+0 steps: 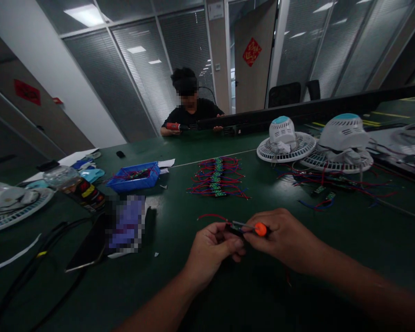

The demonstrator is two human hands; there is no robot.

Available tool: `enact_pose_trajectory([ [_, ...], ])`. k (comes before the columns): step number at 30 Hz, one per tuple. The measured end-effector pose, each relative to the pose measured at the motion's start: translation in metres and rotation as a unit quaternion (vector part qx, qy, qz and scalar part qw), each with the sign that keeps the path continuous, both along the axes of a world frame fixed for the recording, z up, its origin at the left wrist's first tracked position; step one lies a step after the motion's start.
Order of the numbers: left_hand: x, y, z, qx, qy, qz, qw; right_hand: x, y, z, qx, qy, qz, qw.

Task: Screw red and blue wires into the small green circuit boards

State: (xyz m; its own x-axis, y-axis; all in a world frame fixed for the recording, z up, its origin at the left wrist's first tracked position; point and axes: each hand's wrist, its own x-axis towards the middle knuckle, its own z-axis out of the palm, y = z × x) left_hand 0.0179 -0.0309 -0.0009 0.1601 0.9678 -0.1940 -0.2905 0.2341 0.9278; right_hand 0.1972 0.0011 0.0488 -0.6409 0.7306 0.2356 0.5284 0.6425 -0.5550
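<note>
Table (180,216), dark green, stretches across the view, with a co-worker (204,108) at its far edge beside a long black bar (297,110). Two white fans (286,133) lie face down at the right, and part of another fan (7,199) shows at the left. A blue tray (134,184) holds wired pieces. Near the middle, small green boards (216,177) lie in a tight row, red and blue wires spread to both sides; a looser heap of wired boards (330,197) lies before the fans. Work seems partway along: the row looks sorted, perhaps finished, though it could be a waiting supply. The heap and the tray look unsorted and may be what is left. The left hand (212,246) pinches a small dark piece (234,229), probably a board, just above the near part of the table; it looks mid-work. The right hand (281,233) grips an orange-ended tool (261,229), its thin shaft laid along that piece; whether they touch is unclear. A red wire (212,215) curls out beyond the left fingertips.
</note>
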Motion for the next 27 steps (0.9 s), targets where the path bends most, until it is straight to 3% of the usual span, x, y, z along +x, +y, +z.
enact_pose_trajectory([
  [2,0.002,-0.002,-0.001,-0.014,0.057,0.009,0.998,-0.001,0.018,0.003,0.05,-0.057,-0.035,0.997],
  [4,0.003,-0.005,-0.001,0.007,0.16,-0.024,0.987,-0.006,0.038,0.004,0.075,-0.09,-0.035,0.993],
  [6,0.002,-0.01,0.0,0.104,0.27,-0.078,0.954,-0.015,0.057,0.003,0.093,-0.126,-0.02,0.987],
  [9,-0.001,-0.015,0.005,0.191,0.337,-0.14,0.911,-0.031,0.075,-0.002,0.114,-0.19,0.015,0.975],
  [13,-0.003,-0.015,0.008,0.201,0.34,-0.142,0.908,-0.047,0.084,-0.011,0.132,-0.27,0.033,0.953],
  [21,-0.003,-0.014,0.006,0.204,0.334,-0.135,0.91,-0.062,0.092,-0.008,0.155,-0.32,-0.026,0.934],
  [24,-0.004,-0.015,0.005,0.205,0.322,-0.141,0.914,-0.043,0.097,0.005,0.157,-0.305,-0.06,0.937],
  [27,-0.003,-0.015,0.004,0.206,0.325,-0.151,0.911,0.003,0.109,0.023,0.137,-0.298,-0.112,0.938],
])
